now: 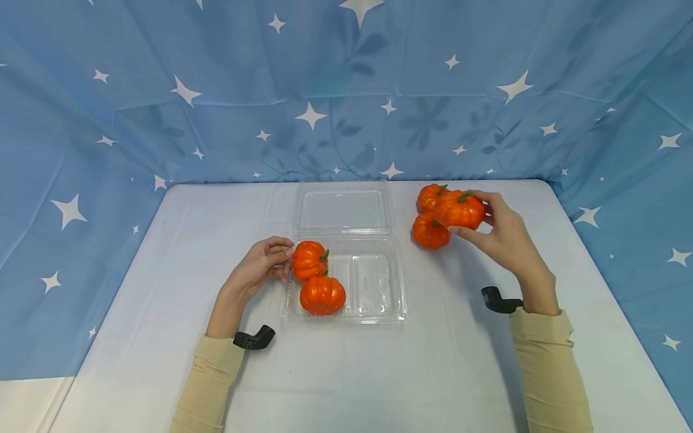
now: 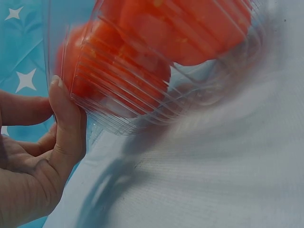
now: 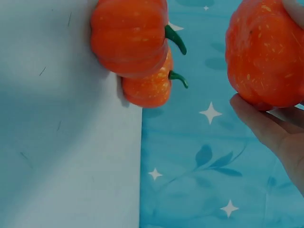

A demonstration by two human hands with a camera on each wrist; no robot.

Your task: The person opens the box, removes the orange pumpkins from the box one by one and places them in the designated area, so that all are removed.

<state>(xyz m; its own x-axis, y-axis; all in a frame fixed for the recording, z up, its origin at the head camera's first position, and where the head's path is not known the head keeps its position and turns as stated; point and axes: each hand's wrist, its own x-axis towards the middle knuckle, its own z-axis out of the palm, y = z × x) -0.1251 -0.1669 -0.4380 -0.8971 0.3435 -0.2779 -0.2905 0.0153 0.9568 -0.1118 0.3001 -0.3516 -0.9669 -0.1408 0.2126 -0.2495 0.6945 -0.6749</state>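
Observation:
My right hand [image 1: 503,234] holds an orange toy pumpkin [image 1: 460,210] with a green stem between thumb and fingers, raised above the table. In the right wrist view, two more pumpkins stand past it, a nearer pumpkin [image 3: 130,38] and a farther pumpkin [image 3: 148,88]. A clear plastic clamshell container [image 1: 379,282] lies with its lid folded back. Two pumpkins sit in its left part, an upper pumpkin [image 1: 310,260] and a lower pumpkin [image 1: 323,296]. At the container's left rim, my left hand [image 1: 260,264] pinches the edge between thumb and finger.
The container's flat lid [image 1: 343,210] reaches toward the back edge of the white-covered table [image 1: 346,373]. Blue star-patterned curtains [image 1: 346,120] stand behind and at both sides. A black wrist mount [image 1: 254,338] sticks out from the left wrist, another mount [image 1: 500,300] from the right.

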